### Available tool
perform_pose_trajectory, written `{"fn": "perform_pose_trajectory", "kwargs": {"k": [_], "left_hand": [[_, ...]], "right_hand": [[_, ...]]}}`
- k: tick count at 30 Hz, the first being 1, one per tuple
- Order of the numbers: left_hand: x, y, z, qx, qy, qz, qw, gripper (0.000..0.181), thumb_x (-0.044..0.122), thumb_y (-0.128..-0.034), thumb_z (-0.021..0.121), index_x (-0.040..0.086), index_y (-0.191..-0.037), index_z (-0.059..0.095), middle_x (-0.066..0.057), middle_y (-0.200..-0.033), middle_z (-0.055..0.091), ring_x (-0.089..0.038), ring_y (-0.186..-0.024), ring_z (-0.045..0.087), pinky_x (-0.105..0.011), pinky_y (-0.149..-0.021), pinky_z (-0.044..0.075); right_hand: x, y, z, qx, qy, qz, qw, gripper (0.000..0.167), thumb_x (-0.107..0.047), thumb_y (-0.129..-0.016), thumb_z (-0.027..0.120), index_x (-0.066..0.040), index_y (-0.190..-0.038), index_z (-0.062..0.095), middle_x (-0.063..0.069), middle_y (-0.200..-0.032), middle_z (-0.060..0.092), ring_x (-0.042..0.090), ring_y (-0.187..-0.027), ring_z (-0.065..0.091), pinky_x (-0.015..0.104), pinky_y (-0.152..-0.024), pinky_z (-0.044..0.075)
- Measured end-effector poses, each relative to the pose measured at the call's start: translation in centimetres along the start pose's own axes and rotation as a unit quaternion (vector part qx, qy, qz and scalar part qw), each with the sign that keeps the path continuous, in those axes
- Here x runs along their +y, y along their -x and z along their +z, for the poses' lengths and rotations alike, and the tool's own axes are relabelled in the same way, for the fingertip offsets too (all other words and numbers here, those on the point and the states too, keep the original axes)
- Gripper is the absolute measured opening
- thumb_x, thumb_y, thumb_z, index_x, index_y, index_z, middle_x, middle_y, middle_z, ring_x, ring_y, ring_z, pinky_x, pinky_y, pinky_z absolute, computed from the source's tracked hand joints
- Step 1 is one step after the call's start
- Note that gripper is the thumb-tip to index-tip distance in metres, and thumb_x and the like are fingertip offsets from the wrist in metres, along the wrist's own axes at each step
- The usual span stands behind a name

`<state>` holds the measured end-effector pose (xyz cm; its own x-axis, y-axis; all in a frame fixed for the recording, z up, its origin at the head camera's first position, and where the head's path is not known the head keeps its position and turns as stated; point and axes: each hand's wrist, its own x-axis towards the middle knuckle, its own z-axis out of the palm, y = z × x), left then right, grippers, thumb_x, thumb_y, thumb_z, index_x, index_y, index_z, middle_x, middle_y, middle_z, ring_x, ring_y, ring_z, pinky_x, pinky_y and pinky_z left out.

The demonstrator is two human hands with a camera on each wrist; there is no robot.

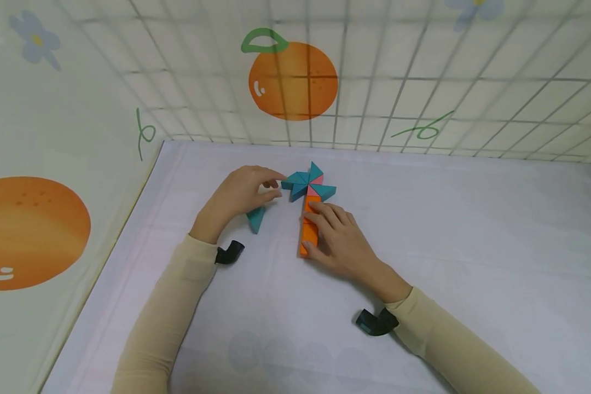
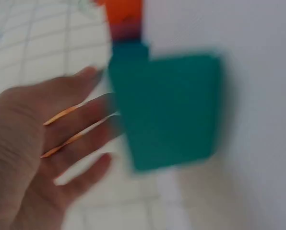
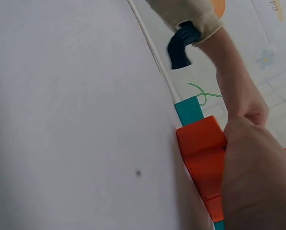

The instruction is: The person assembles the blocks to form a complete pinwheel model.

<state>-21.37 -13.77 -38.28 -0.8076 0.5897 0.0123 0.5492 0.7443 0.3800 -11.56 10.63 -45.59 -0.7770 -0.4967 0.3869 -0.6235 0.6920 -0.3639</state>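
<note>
A pinwheel shape of teal and pink triangular blocks (image 1: 299, 178) lies flat on the white table. Below it runs a column of orange blocks (image 1: 310, 239), touching the pinwheel. My right hand (image 1: 342, 238) rests across this column, its fingertips and thumb on the orange surface. To the left, my left hand (image 1: 243, 189) is at the pinwheel's leftmost tip, with thumb and fingers apart. Under that hand sits a separate teal block (image 1: 257, 220); the hand partly hides it. In the left wrist view a teal block (image 2: 172, 115) looms large and blurred before the spread fingers.
A white cloth covers the table (image 1: 453, 251). Behind it stands a white grid panel (image 1: 374, 98) with a printed orange (image 1: 295, 82), and a printed wall (image 1: 34, 137) borders the left side. Black wrist devices (image 1: 376, 322) hang from both sleeves.
</note>
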Motion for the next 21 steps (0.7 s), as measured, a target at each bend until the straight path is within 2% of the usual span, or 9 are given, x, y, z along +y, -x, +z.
{"fn": "perform_pose_trajectory", "kwargs": {"k": [4, 8, 13, 17, 21], "left_hand": [[-1.1, 0.9, -1.6, -0.032, 0.029, -0.022, 0.9988, 0.040, 0.025, -0.0869, 0.075, 0.013, -0.124, 0.069, -0.004, -0.104, 0.070, -0.020, -0.096, 0.063, -0.037, -0.084, 0.052], [-1.9, 1.4, -2.4, -0.035, 0.034, -0.015, 0.9987, 0.037, 0.022, -0.0866, 0.076, 0.011, -0.122, 0.070, -0.006, -0.100, 0.069, -0.020, -0.093, 0.063, -0.038, -0.081, 0.052], [-1.5, 1.0, -1.9, -0.020, 0.036, -0.014, 0.9991, 0.037, 0.024, -0.0877, 0.075, 0.010, -0.121, 0.070, -0.004, -0.096, 0.069, -0.021, -0.091, 0.063, -0.035, -0.080, 0.052], [-0.6, 0.5, -1.1, -0.024, 0.033, -0.011, 0.9991, 0.036, 0.027, -0.0901, 0.072, 0.012, -0.123, 0.069, -0.002, -0.097, 0.068, -0.019, -0.089, 0.061, -0.033, -0.080, 0.052], [-0.2, 0.7, -0.6, -0.011, 0.033, -0.001, 0.9994, 0.033, 0.027, -0.0912, 0.071, 0.013, -0.122, 0.070, -0.001, -0.096, 0.068, -0.017, -0.087, 0.062, -0.032, -0.079, 0.053]], "right_hand": [[0.0, 0.0, -0.1, -0.007, 0.000, 0.004, 1.0000, 0.053, -0.042, -0.091, 0.057, -0.011, -0.133, 0.055, 0.009, -0.144, 0.046, 0.030, -0.131, 0.042, 0.047, -0.102, 0.041], [0.0, -0.1, -0.2, -0.009, -0.001, 0.002, 1.0000, 0.053, -0.042, -0.091, 0.057, -0.011, -0.133, 0.055, 0.009, -0.145, 0.046, 0.031, -0.131, 0.042, 0.047, -0.103, 0.040], [0.1, -0.2, -0.2, -0.003, 0.001, -0.001, 1.0000, 0.053, -0.042, -0.091, 0.057, -0.010, -0.133, 0.056, 0.010, -0.144, 0.047, 0.031, -0.130, 0.042, 0.048, -0.103, 0.040], [0.1, 0.0, -0.1, -0.003, 0.002, 0.003, 1.0000, 0.053, -0.041, -0.090, 0.058, -0.010, -0.132, 0.056, 0.010, -0.143, 0.048, 0.033, -0.129, 0.043, 0.049, -0.103, 0.041], [0.1, 0.1, 0.0, -0.009, 0.000, 0.008, 0.9999, 0.053, -0.042, -0.090, 0.058, -0.011, -0.133, 0.055, 0.010, -0.143, 0.047, 0.033, -0.130, 0.043, 0.049, -0.103, 0.040]]}}
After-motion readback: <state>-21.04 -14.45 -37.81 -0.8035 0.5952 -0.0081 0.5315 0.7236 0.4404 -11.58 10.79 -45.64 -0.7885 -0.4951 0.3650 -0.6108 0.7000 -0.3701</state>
